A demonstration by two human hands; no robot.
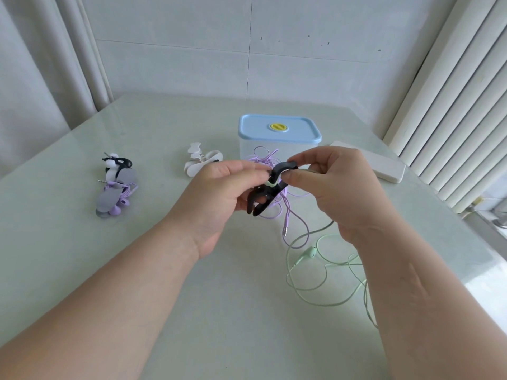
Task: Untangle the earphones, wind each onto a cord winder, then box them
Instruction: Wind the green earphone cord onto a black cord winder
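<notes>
Hands: both raised over the desk, meeting on one black cord winder.
Left hand: fingers curled, thumb and fingertips pinching the winder at its narrow middle.
Right hand: thumb and forefinger pinching the winder's upper end; a thin cord passes under the same fingers.
Winder: held tilted, top end to the right, forked end pointing down and left; a bit of pale green shows at its waist.
Green earphones: cord drops from the right hand and lies in loose loops on the desk, near right; one earbud rests just beside the right wrist.
Purple earphones: loose tangle on the desk behind the hands, touching or just in front of the box; plug points toward the viewer.
Box: clear, blue lid on, standing at desk centre-back.
White winders: small heap left of the box.
Wound sets: far left, a black winder with white earphones, and just beside it a grey winder with purple earphones.
White slab: right of the box, flat on the desk.
</notes>
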